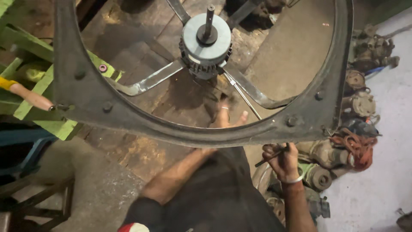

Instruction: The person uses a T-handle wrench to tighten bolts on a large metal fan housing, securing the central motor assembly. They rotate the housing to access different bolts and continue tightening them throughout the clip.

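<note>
Both hands work at a large round fan frame seen from the head camera. On the right, the right hand is clenched around a thin dark tool, seemingly a small wrench or rod, just under the frame's near rim and close to a bolt head on that rim. The left hand reaches up past the near rim into the ring's opening, fingers spread; whether it grips anything is hidden by the rim and blur. Just beside it a slim metal rod slants from near the hub down to the rim. At the centre sits the fan motor, a grey cylinder with its shaft pointing toward the camera, carried on flat metal struts. The motor lies far of both hands, with the left hand nearer to it. Old motors and a coil of orange cord lie on the floor to the right; a green wooden frame stands at left.
</note>
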